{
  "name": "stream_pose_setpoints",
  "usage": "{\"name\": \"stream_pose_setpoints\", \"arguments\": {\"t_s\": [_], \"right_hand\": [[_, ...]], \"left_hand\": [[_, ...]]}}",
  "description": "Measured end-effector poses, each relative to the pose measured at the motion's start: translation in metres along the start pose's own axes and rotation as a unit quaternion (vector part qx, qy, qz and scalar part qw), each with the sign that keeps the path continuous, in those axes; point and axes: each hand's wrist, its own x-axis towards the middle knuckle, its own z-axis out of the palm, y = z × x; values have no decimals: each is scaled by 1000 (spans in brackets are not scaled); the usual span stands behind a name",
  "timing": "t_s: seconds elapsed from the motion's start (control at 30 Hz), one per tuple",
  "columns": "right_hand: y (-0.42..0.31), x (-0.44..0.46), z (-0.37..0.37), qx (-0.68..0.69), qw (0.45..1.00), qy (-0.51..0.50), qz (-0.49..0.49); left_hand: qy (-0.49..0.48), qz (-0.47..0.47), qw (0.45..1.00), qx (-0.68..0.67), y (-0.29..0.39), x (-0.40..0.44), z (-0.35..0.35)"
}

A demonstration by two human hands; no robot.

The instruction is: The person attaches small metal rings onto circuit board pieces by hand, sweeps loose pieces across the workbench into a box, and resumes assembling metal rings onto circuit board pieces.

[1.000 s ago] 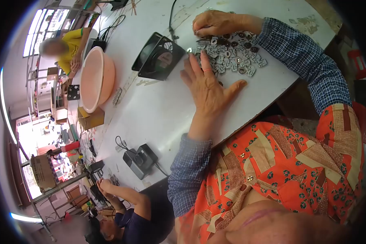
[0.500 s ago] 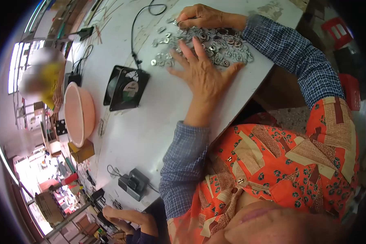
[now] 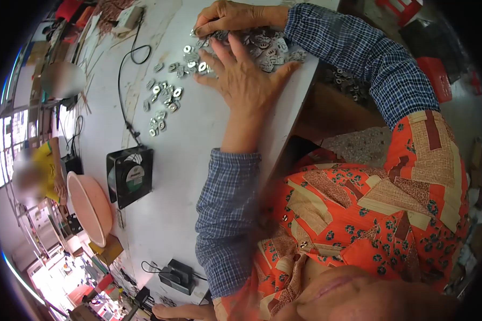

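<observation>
My left hand (image 3: pixel 246 80) lies palm down with fingers spread over the near side of a pile of small metal pieces (image 3: pixel 273 51), thumb stretched out to the right. Beyond it, my right hand (image 3: pixel 227 17) is at the pile's far edge, its thumb and forefinger pinched together. A bright bit shows at those fingertips, too small to make out. Each piece looks like a flat silvery plate with a hole. Loose metal pieces (image 3: pixel 166 96) lie in small groups on the white table (image 3: pixel 177 192), left of my left hand.
A black fan (image 3: pixel 131 174) stands on the table with its cable (image 3: pixel 120 80) running up from it. Left of it is a pink basin (image 3: pixel 91 208); below is a black device (image 3: pixel 178 276). A person in yellow (image 3: pixel 45 171) sits across; another person's arm (image 3: pixel 182 312) shows at the bottom.
The view has swung, so the table's things sit further left and the fan lower. My left hand is farther from the loose groups of pieces. Both hands keep much the same pose.
</observation>
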Motion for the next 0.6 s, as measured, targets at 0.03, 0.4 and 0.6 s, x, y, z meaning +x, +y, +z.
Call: {"name": "stream_pose_setpoints", "arguments": {"t_s": [0.03, 0.4, 0.6], "right_hand": [[0, -7, -3, 6, 1000, 0, 21], [-28, -103, -77, -97, 991, 93, 22], [-52, -153, -94, -129, 977, 153, 74]], "left_hand": [[-8, 6, 1000, -3, 2, 3, 4], [-9, 175, 981, -88, 49, 24, 18], [-6, 248, 962, -118, 74, 24, 25]]}}
